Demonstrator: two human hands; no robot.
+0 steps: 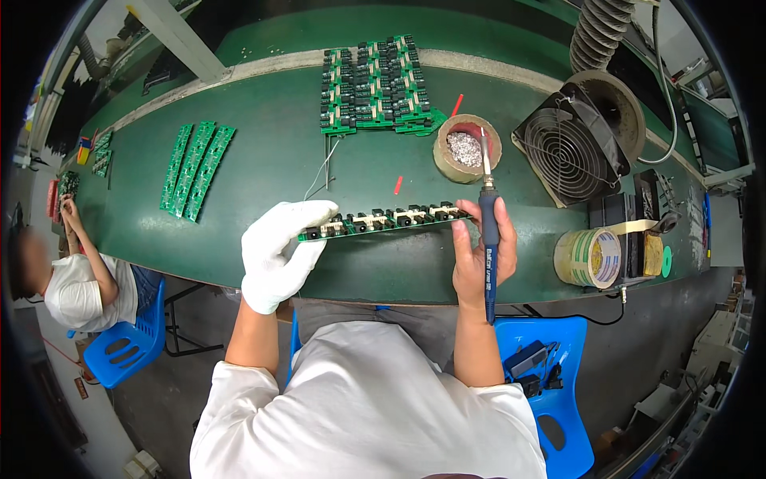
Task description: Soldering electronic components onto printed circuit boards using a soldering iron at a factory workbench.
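Green workbench [263, 168], white lettering [489, 267] on soldering iron [490, 219] in right hand [471, 267].

The left hand [279, 249], at one end of the grip, wears a white glove [267, 267] with a snug cuff [270, 299] ending at the wrist. The right hand [484, 254], at the other end, is bare. Behind the grip, the bare forearms [254, 334] run back to short, wide white sleeves [238, 391] on a loose white shirt [363, 399], softly creased.
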